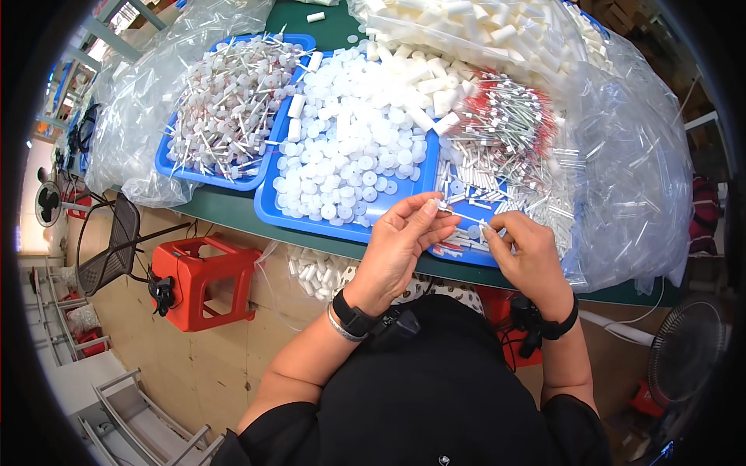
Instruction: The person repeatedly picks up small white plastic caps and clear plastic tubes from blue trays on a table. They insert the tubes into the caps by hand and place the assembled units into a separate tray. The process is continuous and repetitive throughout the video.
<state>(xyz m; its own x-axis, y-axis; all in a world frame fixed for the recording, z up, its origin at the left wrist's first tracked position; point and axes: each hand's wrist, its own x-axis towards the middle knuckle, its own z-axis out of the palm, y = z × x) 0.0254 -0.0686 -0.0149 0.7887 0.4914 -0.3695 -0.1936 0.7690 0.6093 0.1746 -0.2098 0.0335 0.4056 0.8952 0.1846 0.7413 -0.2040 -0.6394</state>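
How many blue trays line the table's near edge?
3: the left tray, the middle tray of pale discs, and the right tray, partly covered. Plastic bags may hide more.

A: What are we holding, folks?
B: We're pinching a thin white rod between our left hand and right hand.
A: Anything else we're seeing?
B: Yep, we're facing pale discs lying heaped in the middle blue tray, plus a red stool standing off to our left.
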